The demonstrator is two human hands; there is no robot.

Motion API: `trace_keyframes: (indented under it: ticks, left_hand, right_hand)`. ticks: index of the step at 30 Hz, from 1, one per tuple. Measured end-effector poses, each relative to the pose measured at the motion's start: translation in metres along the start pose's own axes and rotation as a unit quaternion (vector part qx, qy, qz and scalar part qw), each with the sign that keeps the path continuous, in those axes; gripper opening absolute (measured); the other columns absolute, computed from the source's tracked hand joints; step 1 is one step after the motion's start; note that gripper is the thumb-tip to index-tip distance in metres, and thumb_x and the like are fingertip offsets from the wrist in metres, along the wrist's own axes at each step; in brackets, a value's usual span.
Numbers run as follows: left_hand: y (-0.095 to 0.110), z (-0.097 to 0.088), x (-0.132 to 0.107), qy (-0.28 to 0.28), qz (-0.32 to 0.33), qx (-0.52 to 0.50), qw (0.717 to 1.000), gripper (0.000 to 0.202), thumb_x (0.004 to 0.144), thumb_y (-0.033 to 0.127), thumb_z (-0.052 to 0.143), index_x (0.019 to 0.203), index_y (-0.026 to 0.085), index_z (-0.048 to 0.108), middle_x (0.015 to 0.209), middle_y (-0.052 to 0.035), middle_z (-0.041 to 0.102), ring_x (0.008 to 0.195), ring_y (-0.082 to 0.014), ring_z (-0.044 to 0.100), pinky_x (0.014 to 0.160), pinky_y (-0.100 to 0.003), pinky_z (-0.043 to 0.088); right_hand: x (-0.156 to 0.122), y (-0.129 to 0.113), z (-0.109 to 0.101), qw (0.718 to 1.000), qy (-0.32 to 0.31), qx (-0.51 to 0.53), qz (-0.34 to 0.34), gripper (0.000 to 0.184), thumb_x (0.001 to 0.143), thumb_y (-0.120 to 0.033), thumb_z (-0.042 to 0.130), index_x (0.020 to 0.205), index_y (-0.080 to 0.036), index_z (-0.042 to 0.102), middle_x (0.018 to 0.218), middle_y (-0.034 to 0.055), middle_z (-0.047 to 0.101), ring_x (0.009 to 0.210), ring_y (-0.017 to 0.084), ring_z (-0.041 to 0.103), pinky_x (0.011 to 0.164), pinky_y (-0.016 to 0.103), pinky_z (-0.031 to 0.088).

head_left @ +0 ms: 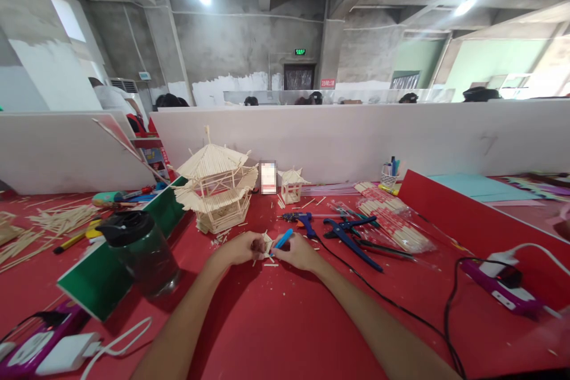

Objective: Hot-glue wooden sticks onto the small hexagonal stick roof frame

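Blue tool (284, 238) in right hand (295, 251) | red sign (328, 83): lettering seemingly Chinese

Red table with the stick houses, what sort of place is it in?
Probably a craft workshop: there's a stick pavilion, packs of sticks and a white partition with people behind it.

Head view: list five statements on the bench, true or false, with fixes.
1. The right grip holds a blue tool. True.
2. The left grip holds the glue gun. False: the left grip holds a small stick piece; the glue gun lies on the table.
3. The bottle has a white lid. False: the bottle's lid is black.
4. The large stick pavilion stands left of the small pavilion. True.
5. The packaged sticks lie right of the glue gun. True.
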State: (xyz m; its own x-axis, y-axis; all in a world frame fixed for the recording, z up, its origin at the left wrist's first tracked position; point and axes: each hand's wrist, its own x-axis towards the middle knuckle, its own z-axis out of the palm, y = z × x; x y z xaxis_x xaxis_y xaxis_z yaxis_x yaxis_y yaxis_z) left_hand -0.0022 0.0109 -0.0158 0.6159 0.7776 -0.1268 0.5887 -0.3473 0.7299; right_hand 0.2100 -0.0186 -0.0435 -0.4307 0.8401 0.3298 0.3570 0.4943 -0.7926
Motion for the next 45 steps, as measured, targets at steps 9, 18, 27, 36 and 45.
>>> trace_keyframes:
  ticks: [9, 18, 27, 36, 45]
  left_hand:
    - [-0.001, 0.000, -0.001, -0.003, 0.016, 0.005, 1.000, 0.019, 0.070, 0.030, 0.066, 0.074, 0.016, 0.055, 0.065, 0.0028, 0.054, 0.062, -0.0123, 0.047, 0.059, -0.023, 0.036]
    - [0.013, -0.006, -0.012, 0.010, 0.026, 0.094, 0.995, 0.012, 0.076, 0.026, 0.057, 0.083, 0.016, 0.061, 0.076, -0.0012, 0.063, 0.068, -0.0154, 0.055, 0.063, -0.024, 0.040]
    - [-0.003, -0.050, -0.039, 0.152, -0.132, 0.282, 0.938, 0.018, 0.082, 0.033, 0.055, 0.089, 0.018, 0.061, 0.081, -0.0052, 0.066, 0.073, -0.0206, 0.060, 0.065, -0.028, 0.039]
    - [-0.004, -0.051, -0.049, 0.041, -0.190, 0.272, 0.943, 0.017, 0.068, 0.018, 0.061, 0.084, 0.019, 0.061, 0.080, -0.0029, 0.067, 0.073, -0.0209, 0.062, 0.058, -0.026, 0.039]
    - [0.020, -0.037, -0.035, 0.170, 0.008, 0.214, 0.962, 0.024, 0.086, 0.027, 0.046, 0.107, 0.020, 0.055, 0.100, -0.0061, 0.065, 0.089, -0.0208, 0.059, 0.081, -0.033, 0.046]
  right_hand:
    - [0.000, 0.000, 0.000, 1.000, 0.000, 0.020, 0.002, 0.015, 0.082, -0.026, 0.061, 0.082, -0.015, 0.072, 0.075, 0.0020, 0.071, 0.068, 0.015, 0.062, 0.064, 0.023, 0.047]
    - [0.003, -0.002, -0.007, 0.996, 0.066, 0.063, -0.004, 0.017, 0.082, -0.031, 0.060, 0.079, -0.017, 0.069, 0.074, 0.0026, 0.069, 0.067, 0.016, 0.061, 0.065, 0.026, 0.047]
    - [0.003, -0.004, -0.013, 0.994, 0.091, 0.060, -0.008, 0.024, 0.087, -0.037, 0.054, 0.084, -0.019, 0.069, 0.079, 0.0034, 0.069, 0.074, 0.018, 0.062, 0.071, 0.028, 0.047]
    - [0.002, -0.007, -0.013, 0.992, 0.096, 0.083, 0.003, 0.022, 0.087, -0.038, 0.054, 0.083, -0.019, 0.065, 0.076, 0.0017, 0.065, 0.071, 0.017, 0.060, 0.068, 0.028, 0.046]
    - [0.006, -0.012, -0.017, 0.966, 0.167, 0.199, 0.005, 0.021, 0.075, -0.039, 0.068, 0.077, -0.021, 0.058, 0.068, -0.0018, 0.060, 0.063, 0.015, 0.056, 0.062, 0.027, 0.043]
